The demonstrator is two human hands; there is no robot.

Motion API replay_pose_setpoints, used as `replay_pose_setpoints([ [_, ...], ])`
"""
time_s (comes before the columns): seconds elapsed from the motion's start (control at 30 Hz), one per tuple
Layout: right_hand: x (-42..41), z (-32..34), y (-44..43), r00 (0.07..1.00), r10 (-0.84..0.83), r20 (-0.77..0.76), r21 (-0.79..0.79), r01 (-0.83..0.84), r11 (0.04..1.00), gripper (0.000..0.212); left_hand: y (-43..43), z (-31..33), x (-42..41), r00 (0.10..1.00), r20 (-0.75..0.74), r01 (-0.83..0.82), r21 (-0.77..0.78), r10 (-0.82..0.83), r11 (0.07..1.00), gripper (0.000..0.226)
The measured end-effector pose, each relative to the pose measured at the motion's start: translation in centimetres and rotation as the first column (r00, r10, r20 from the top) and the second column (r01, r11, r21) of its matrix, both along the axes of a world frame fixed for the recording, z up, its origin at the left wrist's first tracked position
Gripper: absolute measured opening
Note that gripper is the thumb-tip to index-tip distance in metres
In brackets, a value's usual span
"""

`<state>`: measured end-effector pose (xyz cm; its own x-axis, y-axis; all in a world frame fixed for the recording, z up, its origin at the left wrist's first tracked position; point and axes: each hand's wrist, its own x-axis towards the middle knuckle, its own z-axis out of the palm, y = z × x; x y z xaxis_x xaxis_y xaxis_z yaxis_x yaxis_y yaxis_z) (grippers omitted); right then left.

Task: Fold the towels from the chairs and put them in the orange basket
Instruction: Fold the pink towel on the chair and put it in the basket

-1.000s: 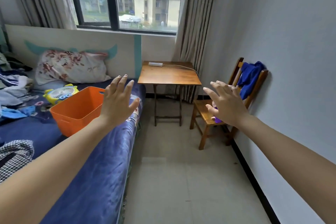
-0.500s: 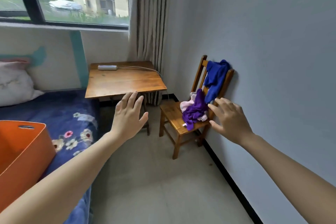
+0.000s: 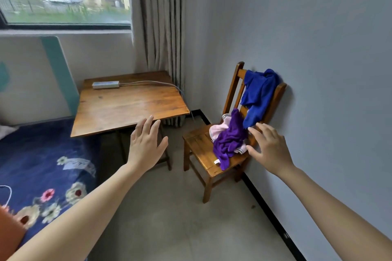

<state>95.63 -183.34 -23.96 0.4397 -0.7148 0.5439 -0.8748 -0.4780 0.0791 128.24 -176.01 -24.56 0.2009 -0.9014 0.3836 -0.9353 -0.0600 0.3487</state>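
A wooden chair stands against the right wall. A blue towel hangs over its backrest. On the seat a purple towel lies crumpled over a pink towel. My right hand is open with fingers spread, just right of the purple towel and below the blue one, holding nothing. My left hand is open in mid-air, left of the chair and in front of the table. Only a corner of the orange basket shows at the bottom left, on the bed.
A wooden folding table with a white power strip and its cable stands left of the chair, under the window. The bed with a blue floral cover fills the left. Bare tiled floor lies between bed and wall.
The view has swung right and closer to the chair; the basket has slid almost out of frame. Both open hands have come nearer the chair, the right one now beside the towels.
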Motion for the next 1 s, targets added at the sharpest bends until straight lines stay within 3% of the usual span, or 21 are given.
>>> replay_pose_setpoints([
  [0.43,5.1,-5.1,-17.8,0.989,-0.130,-0.066,0.277,0.143,0.950,0.051,-21.3,-5.9,5.0,0.990,-0.139,0.039,0.165,-0.016,0.985,0.051],
  [0.67,7.1,-7.5,-24.9,0.976,-0.205,-0.076,0.379,0.218,0.899,0.053,-31.6,-7.8,3.8,0.968,-0.222,0.167,0.225,-0.116,0.960,0.049],
  [1.0,5.3,-12.1,-29.0,0.928,-0.364,-0.081,0.652,0.325,0.685,0.050,-36.1,-14.5,-2.4,0.923,-0.383,0.237,0.484,-0.040,0.842,0.049],
])
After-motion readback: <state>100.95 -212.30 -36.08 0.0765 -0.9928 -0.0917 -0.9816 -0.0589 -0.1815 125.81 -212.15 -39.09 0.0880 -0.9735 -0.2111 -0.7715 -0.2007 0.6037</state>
